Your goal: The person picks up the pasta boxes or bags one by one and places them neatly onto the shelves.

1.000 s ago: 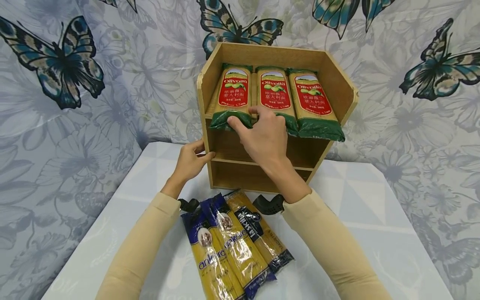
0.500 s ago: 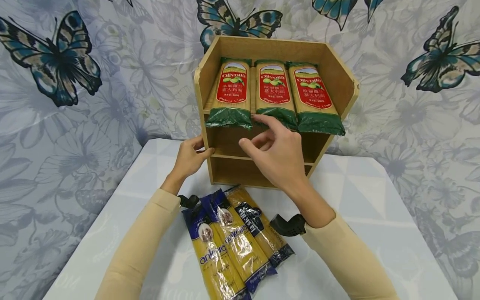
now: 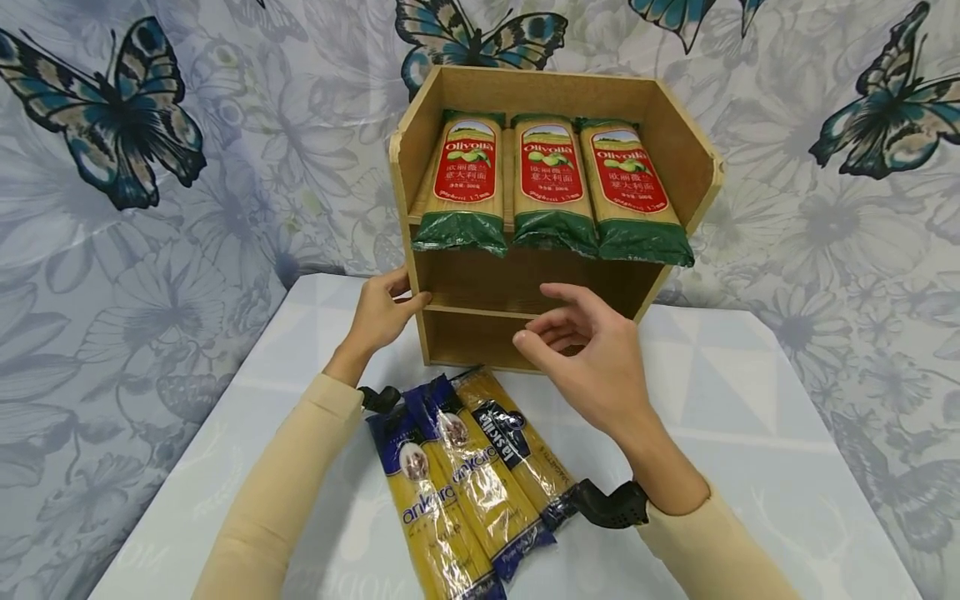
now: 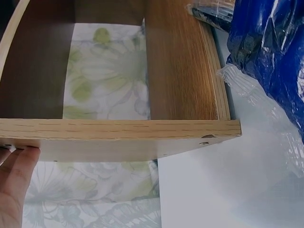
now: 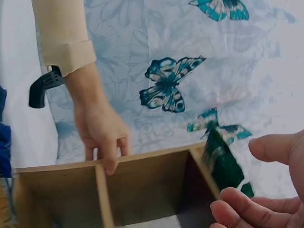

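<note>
On the top shelf of a small wooden rack (image 3: 555, 83) lie three spaghetti packs side by side: a left pack (image 3: 467, 171), a middle pack (image 3: 553, 175) and a right pack (image 3: 632, 183), each with a red label and green end. My left hand (image 3: 381, 315) grips the rack's left side panel, thumb at the front edge and fingers on the outside. In front of the lower shelves hovers my right hand (image 3: 592, 358), fingers loosely bent, holding nothing. In the right wrist view its fingers (image 5: 251, 209) and thumb are apart.
In front of the rack, on the white table (image 3: 720, 433), lie two yellow-and-blue pasta packs, a left one (image 3: 435, 517) and a right one (image 3: 480, 483), and a brown pasta pack (image 3: 525, 450) with a black label. A butterfly-patterned cloth (image 3: 225, 208) hangs behind.
My right hand has let go of the spaghetti packs' front ends and drawn back, down and to the right. The left hand has kept its hold on the rack.
</note>
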### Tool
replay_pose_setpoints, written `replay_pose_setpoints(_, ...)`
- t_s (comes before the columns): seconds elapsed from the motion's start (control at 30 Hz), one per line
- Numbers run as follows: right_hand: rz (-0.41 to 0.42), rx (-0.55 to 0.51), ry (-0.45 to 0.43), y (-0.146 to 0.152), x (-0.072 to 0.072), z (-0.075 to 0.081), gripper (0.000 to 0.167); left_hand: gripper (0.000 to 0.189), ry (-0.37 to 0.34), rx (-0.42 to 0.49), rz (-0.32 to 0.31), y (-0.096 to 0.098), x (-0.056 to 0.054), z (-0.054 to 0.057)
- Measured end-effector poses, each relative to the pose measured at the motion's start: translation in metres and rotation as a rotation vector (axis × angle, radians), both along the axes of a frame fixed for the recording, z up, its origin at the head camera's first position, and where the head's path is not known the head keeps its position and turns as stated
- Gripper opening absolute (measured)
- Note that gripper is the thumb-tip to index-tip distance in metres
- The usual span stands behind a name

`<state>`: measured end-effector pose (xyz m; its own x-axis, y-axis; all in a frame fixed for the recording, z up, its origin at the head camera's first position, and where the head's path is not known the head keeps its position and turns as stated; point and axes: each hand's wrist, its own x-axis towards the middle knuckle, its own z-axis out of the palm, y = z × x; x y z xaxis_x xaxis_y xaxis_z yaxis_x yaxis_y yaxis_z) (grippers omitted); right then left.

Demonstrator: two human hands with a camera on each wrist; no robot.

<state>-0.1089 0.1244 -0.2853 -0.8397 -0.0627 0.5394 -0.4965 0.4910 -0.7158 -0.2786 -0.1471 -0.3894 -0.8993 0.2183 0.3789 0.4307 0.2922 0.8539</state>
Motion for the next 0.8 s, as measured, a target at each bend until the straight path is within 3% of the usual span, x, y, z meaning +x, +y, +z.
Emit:
replay_pose_setpoints(0.43,0.021,-0.059,-0.179,0.014,0.013,-0.037,0.060,0.048,-0.025,0.026,-0.013,0.000,0.000,-0.001)
replay_pose_setpoints(0.8,0.026,-0.013,-0.389,0.023,0.022,-0.074,0.075,0.050,-0.038,0.013,-0.010,0.001,0.000,0.001)
